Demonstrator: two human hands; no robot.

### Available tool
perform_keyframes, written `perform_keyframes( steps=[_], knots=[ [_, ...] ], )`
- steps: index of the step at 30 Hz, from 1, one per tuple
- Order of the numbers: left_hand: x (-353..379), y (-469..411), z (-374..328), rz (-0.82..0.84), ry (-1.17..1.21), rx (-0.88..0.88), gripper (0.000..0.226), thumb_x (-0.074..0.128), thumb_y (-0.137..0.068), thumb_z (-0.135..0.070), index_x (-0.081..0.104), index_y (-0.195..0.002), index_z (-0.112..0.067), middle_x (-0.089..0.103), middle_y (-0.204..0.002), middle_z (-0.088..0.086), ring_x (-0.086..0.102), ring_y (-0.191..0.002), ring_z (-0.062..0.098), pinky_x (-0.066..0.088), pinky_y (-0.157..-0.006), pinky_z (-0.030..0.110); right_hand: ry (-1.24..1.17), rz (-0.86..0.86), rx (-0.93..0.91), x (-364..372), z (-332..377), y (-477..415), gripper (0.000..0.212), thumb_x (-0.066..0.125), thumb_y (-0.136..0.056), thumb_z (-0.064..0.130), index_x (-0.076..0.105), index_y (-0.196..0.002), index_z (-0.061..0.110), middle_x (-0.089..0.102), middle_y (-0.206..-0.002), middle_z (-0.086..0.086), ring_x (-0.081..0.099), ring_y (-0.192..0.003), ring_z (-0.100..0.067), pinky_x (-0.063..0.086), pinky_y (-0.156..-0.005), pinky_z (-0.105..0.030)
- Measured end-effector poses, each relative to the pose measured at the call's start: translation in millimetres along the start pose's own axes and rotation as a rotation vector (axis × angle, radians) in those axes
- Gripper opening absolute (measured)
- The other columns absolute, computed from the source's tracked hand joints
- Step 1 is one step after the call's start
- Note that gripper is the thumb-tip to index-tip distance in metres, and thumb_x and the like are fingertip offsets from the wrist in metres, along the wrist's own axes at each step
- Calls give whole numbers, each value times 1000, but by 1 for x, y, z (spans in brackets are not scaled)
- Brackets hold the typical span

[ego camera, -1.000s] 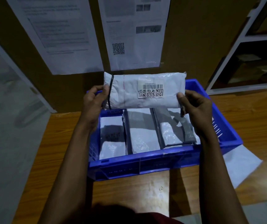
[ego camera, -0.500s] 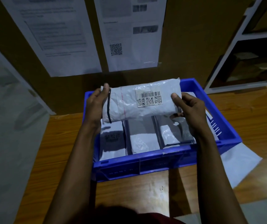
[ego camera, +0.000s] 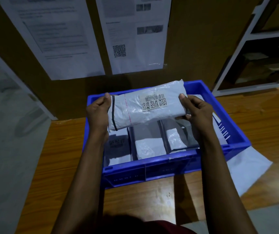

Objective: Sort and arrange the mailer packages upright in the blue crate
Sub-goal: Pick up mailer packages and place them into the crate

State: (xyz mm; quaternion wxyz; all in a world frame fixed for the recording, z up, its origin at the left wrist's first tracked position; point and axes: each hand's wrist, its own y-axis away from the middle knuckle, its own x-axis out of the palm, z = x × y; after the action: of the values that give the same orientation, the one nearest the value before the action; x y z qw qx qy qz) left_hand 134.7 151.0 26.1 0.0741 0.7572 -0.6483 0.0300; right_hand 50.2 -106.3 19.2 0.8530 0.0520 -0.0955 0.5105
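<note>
Brown board [ego camera: 194, 39] behind the wooden table [ego camera: 64, 157] carries two printed sheets [ego camera: 59, 39]. Their text is too blurred to read, though the right-hand sheet shows a QR code [ego camera: 119, 50].

You hold one white mailer [ego camera: 135, 114] lengthwise between both hands, tilted, above the far half of the blue crate [ego camera: 152, 163]. Your left hand [ego camera: 100, 114] grips its left end with the thumb on top, just beside a black band that crosses the wrapper. Your right hand [ego camera: 198, 112] pinches the right end, thumb on the upper face and fingers curled beneath.

Between your thumbs, nearer the right one, a label [ego camera: 154, 102] faces you. It has a barcode along the top, three square matrix codes below it, and a row of digits too small to read surely. A thin red dotted line runs across the wrapper between the label and the black band.

Below your grip, three mailers [ego camera: 145, 142] stand side by side in the crate. The one under your left wrist bears a dark printed code.

A white sheet [ego camera: 247, 168] lies on the table beyond your right forearm, partly under the crate. A shelf unit [ego camera: 262, 48] stands farther off on that side.
</note>
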Motion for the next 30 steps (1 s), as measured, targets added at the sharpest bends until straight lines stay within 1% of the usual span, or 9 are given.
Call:
perform_keyframes(
  steps=[4,7,10,13,15,17,20,25,30],
  knots=[
    [4,1,8,-90,92,-29,20,64,-100,-30,77,-94,-17,78,-97,7,73,-102,35,62,-84,52,-342,69,124,21,-1,6,56,73,-92,30,57,-134,-5,77,-99,-6,75,-84,-19,60,-94,-45],
    [-3,4,12,-20,68,-73,22,63,-100,-31,74,-99,-13,79,-97,5,75,-92,23,63,-78,43,-397,163,154,36,-3,12,56,77,-87,20,56,-135,0,75,-115,-10,72,-104,-28,61,-91,-38],
    [-23,5,6,236,-49,-105,21,67,-97,-31,73,-102,-12,76,-96,7,72,-85,22,60,-67,37,-285,214,136,45,0,9,38,66,-98,8,59,-135,7,74,-123,-12,72,-113,-30,63,-84,-35],
    [-43,2,-12,354,-155,-89,29,71,-91,-34,74,-108,-11,76,-100,9,71,-86,23,60,-65,36,-104,224,114,53,8,-2,33,66,-98,8,62,-130,3,76,-116,-13,74,-98,-29,62,-77,-35],
    [-47,-3,-24,347,-197,-60,37,72,-89,-33,71,-116,-8,78,-102,10,72,-83,19,59,-63,30,55,278,107,64,12,-12,32,68,-96,7,64,-127,1,76,-111,-20,69,-86,-29,59,-69,-34],
    [-46,-7,-33,342,-231,-22,32,73,-91,-24,69,-116,-4,78,-97,11,71,-74,16,58,-59,26,197,360,89,80,13,-19,29,70,-95,6,67,-123,1,68,-89,-24,57,-78,-29,54,-58,-29],
    [-44,-14,-36,327,-333,13,19,76,-88,-11,71,-106,-7,77,-81,4,68,-63,12,56,-52,25,337,465,78,104,14,-24,29,70,-96,8,66,-124,1,66,-69,-3,60,-64,-19,52,-53,-25],
    [-53,-18,-30,207,-389,9,17,79,-86,-6,71,-100,-7,76,-79,4,69,-63,11,58,-54,27,464,533,178,128,10,-31,31,68,-98,9,65,-127,0,75,-108,-19,70,-80,-22,63,-64,-29],
    [-55,-25,-18,174,-395,-27,21,70,-94,-6,66,-114,-2,69,-89,12,67,-74,14,59,-70,24,671,583,286,151,-17,-30,14,56,-97,-2,69,-103,-3,71,-88,-22,68,-74,-28,64,-68,-38]
  ],
)
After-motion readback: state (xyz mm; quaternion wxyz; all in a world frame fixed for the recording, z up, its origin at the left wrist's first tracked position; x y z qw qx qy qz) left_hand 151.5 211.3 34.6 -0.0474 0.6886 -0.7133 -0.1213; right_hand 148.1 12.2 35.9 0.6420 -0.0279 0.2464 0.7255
